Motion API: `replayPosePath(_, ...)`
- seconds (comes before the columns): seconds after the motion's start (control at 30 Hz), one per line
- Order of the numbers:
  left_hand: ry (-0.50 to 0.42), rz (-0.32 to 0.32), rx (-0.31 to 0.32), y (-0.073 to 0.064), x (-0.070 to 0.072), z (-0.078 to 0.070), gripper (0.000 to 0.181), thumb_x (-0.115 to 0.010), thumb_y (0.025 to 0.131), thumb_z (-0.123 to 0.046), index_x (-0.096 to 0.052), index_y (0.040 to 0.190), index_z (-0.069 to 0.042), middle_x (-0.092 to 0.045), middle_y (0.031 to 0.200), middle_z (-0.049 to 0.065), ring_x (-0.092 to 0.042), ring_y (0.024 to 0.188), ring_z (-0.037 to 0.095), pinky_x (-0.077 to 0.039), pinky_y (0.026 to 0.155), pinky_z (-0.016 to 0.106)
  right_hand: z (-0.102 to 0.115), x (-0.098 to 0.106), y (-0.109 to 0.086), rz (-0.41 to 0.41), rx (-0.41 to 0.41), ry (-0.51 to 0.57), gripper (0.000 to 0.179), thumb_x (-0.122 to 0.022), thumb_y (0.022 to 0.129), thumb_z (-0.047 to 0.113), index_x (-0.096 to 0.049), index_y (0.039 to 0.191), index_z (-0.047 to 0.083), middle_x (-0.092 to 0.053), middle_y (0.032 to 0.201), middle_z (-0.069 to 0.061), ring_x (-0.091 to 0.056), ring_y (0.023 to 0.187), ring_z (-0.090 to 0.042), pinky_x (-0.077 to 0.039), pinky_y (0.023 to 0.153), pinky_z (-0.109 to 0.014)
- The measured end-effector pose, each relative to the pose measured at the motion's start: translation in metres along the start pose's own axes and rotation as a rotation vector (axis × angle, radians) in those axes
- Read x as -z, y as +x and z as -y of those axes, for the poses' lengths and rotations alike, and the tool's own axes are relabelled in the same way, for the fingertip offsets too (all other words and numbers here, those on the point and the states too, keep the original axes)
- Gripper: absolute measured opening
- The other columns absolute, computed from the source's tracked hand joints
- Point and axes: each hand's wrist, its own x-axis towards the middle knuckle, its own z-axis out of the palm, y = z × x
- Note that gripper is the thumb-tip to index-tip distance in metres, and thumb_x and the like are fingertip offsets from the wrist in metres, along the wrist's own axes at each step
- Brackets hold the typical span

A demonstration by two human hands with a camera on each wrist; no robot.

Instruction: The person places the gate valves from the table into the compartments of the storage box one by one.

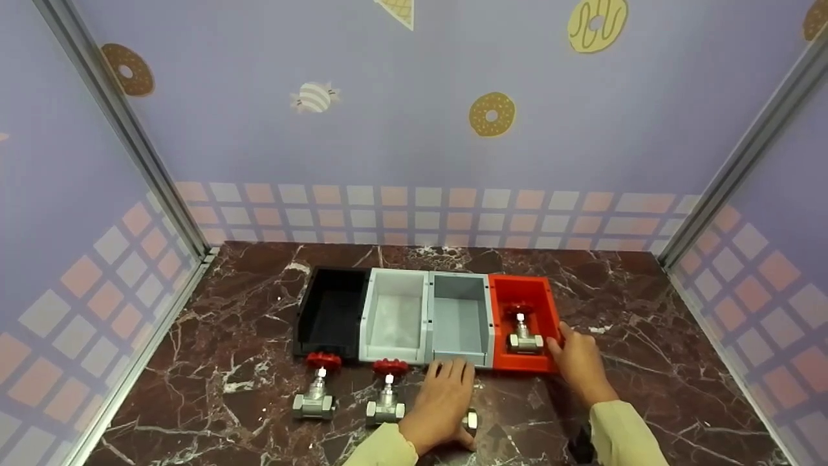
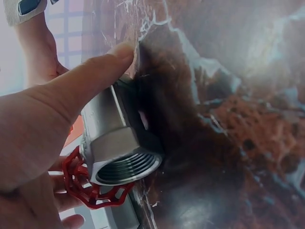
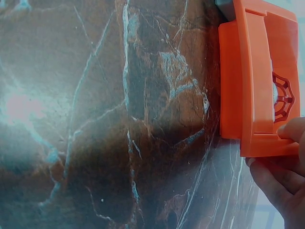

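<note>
My left hand point(image 1: 443, 404) arches over a metal valve point(image 1: 471, 421) lying on the table. In the left wrist view its thumb point(image 2: 102, 71) stretches along the threaded body point(image 2: 119, 152), and fingertips show behind the red handwheel point(image 2: 86, 183). No firm grip shows there. At the right end of the bin row, my right hand point(image 1: 579, 362) pinches the side wall of the red bin point(image 1: 546, 301), thumb inside and fingers outside. Another valve point(image 1: 522, 340) with a red handwheel rests inside that bin.
Left of the red bin stand a grey bin point(image 1: 459, 278), a white bin point(image 1: 398, 275) and a black bin point(image 1: 307, 317), side by side. Two more valves, one valve point(image 1: 315, 404) and another valve point(image 1: 386, 411), lie in front. Patterned walls enclose the marbled table point(image 1: 213, 362).
</note>
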Motion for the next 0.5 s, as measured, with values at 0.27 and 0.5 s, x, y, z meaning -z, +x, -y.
replayPosePath(0.27,-0.001,-0.005,0.012,0.0011,-0.0022,-0.0015,0.113,-0.081,0.034,-0.076,-0.047,0.121,-0.012,-0.053,0.111,0.001,-0.052,0.102,0.017,-0.041,0.091,0.034,0.0009,0.0010,-0.0004,-0.005,0.008,-0.012,0.012,-0.065,0.087,0.009,-0.060,0.090,-0.001,-0.065,0.072,-0.019,-0.061,0.065,-0.033,-0.049,0.060,-0.049)
replayPosePath(0.5,-0.019,-0.007,0.021,0.0026,-0.0031,-0.0029,0.111,-0.083,0.035,-0.073,-0.048,0.120,-0.011,-0.052,0.108,0.001,-0.051,0.101,0.018,-0.041,0.091,0.034,0.0007,0.0005,-0.0003,-0.001,0.001,-0.009,0.015,-0.065,0.088,0.009,-0.061,0.096,-0.002,-0.066,0.075,-0.020,-0.062,0.067,-0.032,-0.051,0.063,-0.050)
